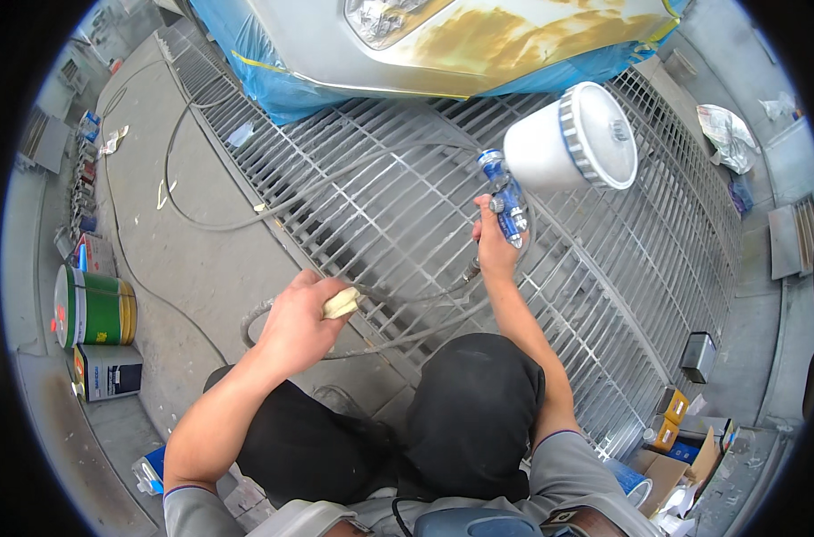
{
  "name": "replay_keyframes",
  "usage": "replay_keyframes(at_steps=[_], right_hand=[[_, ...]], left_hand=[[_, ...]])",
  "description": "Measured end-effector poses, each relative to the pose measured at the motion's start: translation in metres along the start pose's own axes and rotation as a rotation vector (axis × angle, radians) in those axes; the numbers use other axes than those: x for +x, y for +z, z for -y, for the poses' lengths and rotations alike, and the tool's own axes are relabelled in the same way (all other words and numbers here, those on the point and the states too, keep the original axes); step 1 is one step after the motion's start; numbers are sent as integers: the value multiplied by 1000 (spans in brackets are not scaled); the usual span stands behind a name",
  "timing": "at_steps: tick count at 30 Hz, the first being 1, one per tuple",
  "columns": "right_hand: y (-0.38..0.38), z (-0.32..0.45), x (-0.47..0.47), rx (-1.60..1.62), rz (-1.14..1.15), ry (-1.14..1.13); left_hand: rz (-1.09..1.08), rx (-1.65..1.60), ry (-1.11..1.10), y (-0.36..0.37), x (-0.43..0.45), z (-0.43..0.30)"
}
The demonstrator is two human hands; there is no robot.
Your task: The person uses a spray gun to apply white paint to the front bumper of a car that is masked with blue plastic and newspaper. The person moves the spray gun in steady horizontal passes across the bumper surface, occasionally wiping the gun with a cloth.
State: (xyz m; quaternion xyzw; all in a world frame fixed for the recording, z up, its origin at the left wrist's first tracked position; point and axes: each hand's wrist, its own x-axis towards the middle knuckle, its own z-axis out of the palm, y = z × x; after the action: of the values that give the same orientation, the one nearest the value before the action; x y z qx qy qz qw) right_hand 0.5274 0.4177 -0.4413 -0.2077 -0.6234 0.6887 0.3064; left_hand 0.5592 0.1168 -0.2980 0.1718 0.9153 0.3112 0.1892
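Observation:
My right hand [495, 245] is shut around the handle of a blue gravity-feed spray gun [506, 194]. Its large white paint cup [541, 149] tilts to the right, the ribbed lid facing up and right. A grey air hose [440, 295] hangs from the gun's handle and runs towards my left hand [301, 321]. Pinched in that hand is a folded pale-yellow cloth [341, 303]; whether the fingers also grip the hose is hidden. Ahead of me is a car bumper [326, 47], partly grey and partly yellow-brown, above blue masking film [266, 84].
Metal floor grating [414, 201] spans the middle and right, with loops of hose across it. Green bucket [105, 305] and square metal can [115, 372] stand left. At the lower right are an open cardboard box [662, 473], yellow boxes [665, 433] and a dark can [698, 357].

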Motion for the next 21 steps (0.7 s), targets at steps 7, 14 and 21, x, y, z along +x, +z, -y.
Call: replay_keyframes(at_steps=[7, 14, 21], right_hand=[[17, -3, -4, -25, 49, -24], [20, -8, 3, 27, -40, -47], [32, -11, -4, -25, -8, -28]], left_hand=[[52, 24, 11, 1, -8, 4], [59, 37, -28, -8, -14, 15], [94, 38, -20, -7, -11, 17]])
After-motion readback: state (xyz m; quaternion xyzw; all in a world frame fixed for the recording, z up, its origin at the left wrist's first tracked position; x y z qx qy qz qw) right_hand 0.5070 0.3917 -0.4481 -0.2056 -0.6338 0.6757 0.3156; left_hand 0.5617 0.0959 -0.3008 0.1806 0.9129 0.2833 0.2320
